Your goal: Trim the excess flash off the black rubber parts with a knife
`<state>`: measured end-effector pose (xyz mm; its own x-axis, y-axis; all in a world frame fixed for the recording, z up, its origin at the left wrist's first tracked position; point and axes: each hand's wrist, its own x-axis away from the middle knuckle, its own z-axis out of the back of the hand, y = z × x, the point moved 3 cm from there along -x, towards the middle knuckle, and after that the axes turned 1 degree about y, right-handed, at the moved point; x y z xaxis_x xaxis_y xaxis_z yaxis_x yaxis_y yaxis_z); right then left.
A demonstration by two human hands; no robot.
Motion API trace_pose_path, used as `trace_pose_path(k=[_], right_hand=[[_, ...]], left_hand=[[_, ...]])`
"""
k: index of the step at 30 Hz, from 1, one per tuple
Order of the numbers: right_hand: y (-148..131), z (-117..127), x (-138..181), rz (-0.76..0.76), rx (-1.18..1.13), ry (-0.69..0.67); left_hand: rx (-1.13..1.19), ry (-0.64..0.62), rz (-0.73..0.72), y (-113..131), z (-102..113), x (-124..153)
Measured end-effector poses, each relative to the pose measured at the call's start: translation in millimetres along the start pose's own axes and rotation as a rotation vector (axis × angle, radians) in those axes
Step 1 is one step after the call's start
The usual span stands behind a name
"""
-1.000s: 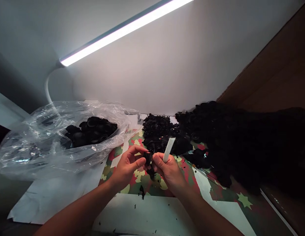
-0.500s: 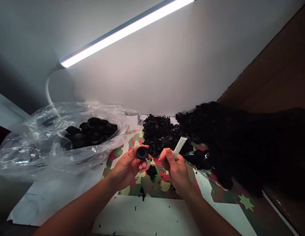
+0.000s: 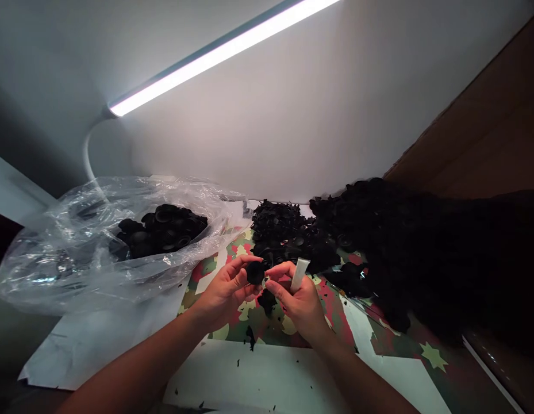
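Observation:
My left hand (image 3: pixel 222 292) is closed on a small round black rubber-like part (image 3: pixel 255 272), pinched at its edge between thumb and fingers. A pale flat strip-shaped handle (image 3: pixel 299 275) sticks up from my right hand (image 3: pixel 304 303), which is closed around it. The working end of that tool is too small to make out. The right thumb and forefinger come close to the right edge of the round part; whether they touch it I cannot tell. Just beneath both hands lies a black scrap (image 3: pixel 267 300) on the patterned sheet (image 3: pixel 230 332).
To the left, a clear plastic bag (image 3: pixel 55 270) holds several black round parts (image 3: pixel 163 230). Black scraps (image 3: pixel 275 218) are heaped behind my hands. A large dark pile (image 3: pixel 370 224) spreads along the right side. A lit tube lamp (image 3: pixel 223 60) hangs above on a bent white neck.
The round part has turned, so its ringed hollow face no longer shows. My right hand has come closer to it, and the pale handle has tipped more upright and moved left.

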<state>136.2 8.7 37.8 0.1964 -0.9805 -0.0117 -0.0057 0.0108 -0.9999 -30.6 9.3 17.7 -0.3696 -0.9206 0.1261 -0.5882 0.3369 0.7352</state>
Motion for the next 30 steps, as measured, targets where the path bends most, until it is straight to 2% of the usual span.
trace_pose_path(k=[5, 14, 16, 19, 20, 21, 23, 24, 25, 27, 28, 30], right_hand=[[2.6, 1.1, 1.5, 0.057, 0.046, 0.007], [0.9, 3.6, 3.1, 0.064, 0.082, 0.009], [1.3, 4.8, 2.6, 0.096, 0.094, 0.044], [3.2, 5.5, 0.9, 0.082, 0.061, 0.128], [4.4, 3.9, 0.0, 0.046, 0.029, 0.111], [5.6, 1.2, -1.0, 0.002, -0.004, 0.059], [7.5, -4.5, -2.5, -0.094, -0.062, -0.077], [8.0, -5.3, -3.1, -0.134, -0.089, -0.108], [8.1, -4.2, -4.1, -0.163, -0.117, -0.097], [7.4, 2.6, -6.2, -0.181, -0.171, 0.032], [6.4, 6.6, -7.2, -0.164, -0.188, 0.107], [3.3, 12.6, -8.4, -0.095, -0.177, 0.211]], left_hand=[[0.010, -0.037, -0.034, 1.5, -3.0, 1.6], [-0.002, -0.051, -0.016, 2.1, -6.3, 1.5], [-0.120, 0.005, -0.093, 5.0, -4.4, 1.6], [-0.451, 0.215, -0.408, 15.7, -0.2, 4.7], [-0.566, 0.217, -0.480, 17.8, -1.6, 5.7], [-0.664, 0.166, -0.508, 18.2, -4.3, 5.8], [-0.803, -0.011, -0.472, 16.2, -10.9, 4.8], [-0.840, -0.046, -0.455, 16.2, -12.7, 4.5], [-0.843, -0.018, -0.451, 17.7, -12.8, 4.3], [-0.705, 0.097, -0.427, 22.0, -10.0, 4.4], [-0.572, 0.123, -0.375, 22.5, -8.5, 4.2], [-0.282, 0.090, -0.215, 19.5, -7.6, 3.5]])
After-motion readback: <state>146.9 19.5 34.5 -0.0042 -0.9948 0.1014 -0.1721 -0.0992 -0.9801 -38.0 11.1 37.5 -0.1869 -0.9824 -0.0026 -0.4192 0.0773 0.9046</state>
